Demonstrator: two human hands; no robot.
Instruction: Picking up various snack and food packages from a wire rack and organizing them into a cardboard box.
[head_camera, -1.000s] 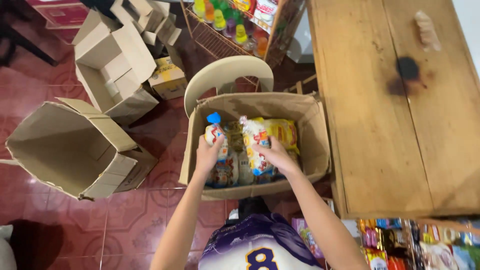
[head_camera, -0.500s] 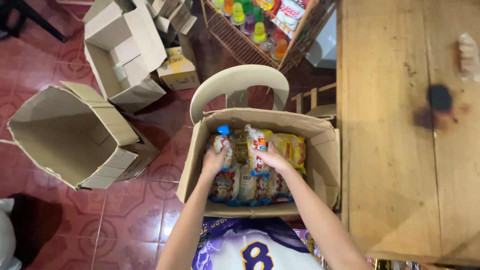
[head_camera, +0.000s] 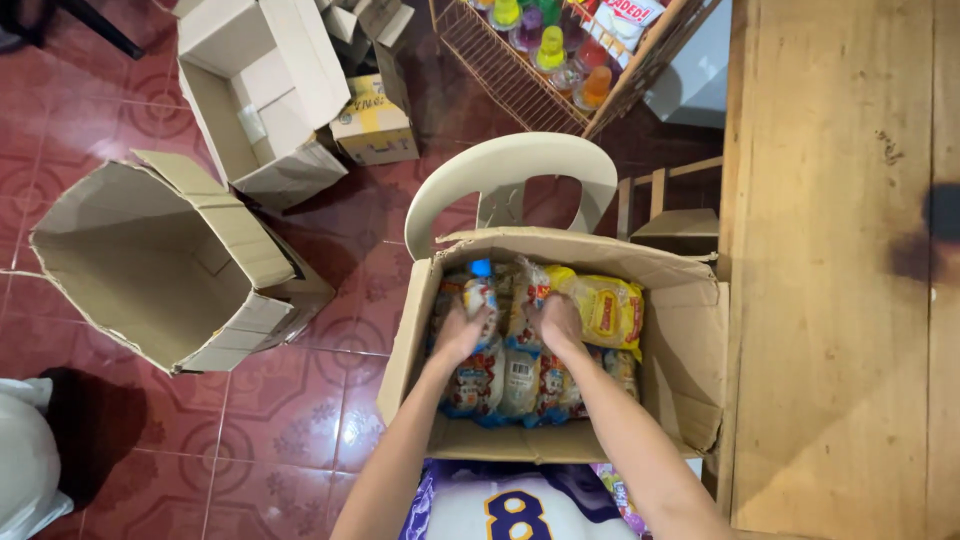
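Note:
An open cardboard box (head_camera: 700, 340) rests on a cream plastic chair (head_camera: 510, 180) in front of me. Inside lie several colourful snack packets (head_camera: 500, 385) and a yellow bag (head_camera: 610, 310). My left hand (head_camera: 462, 330) is closed around a packet with a blue top (head_camera: 481, 285). Beside it, my right hand (head_camera: 558, 322) grips another packet (head_camera: 527, 290). Both hands sit low inside the box, pressed against the packets below.
A large empty cardboard box (head_camera: 150, 270) lies on its side on the red tiled floor at left. More open boxes (head_camera: 260, 90) stand behind it. A wire rack with coloured bottles (head_camera: 550, 50) is at the back. A wooden table (head_camera: 830, 280) runs along the right.
Both hands have gone down into the box with their packets. The view has shifted closer and further right over the box.

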